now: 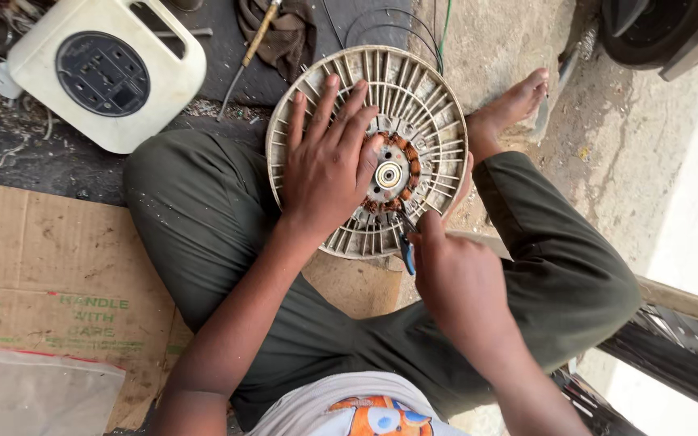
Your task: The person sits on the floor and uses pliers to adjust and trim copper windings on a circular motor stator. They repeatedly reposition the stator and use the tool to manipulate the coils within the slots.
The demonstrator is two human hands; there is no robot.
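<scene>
Ribbed round motor housing (434,105) propped on lap, copper windings (408,165) at ctr. L hand (329,161) spread flat on it; R hand (454,274) gripping blue-handled pliers (406,242) at lower windings.

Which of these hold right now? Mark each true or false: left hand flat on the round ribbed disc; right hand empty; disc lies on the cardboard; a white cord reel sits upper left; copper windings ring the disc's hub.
1. The left hand lies flat on the ribbed disc. True.
2. The right hand is empty. False: it holds blue-handled pliers.
3. The disc lies on the cardboard. False: it rests on the person's legs.
4. A white cord reel sits upper left. True.
5. Copper windings ring the hub. True.
</scene>
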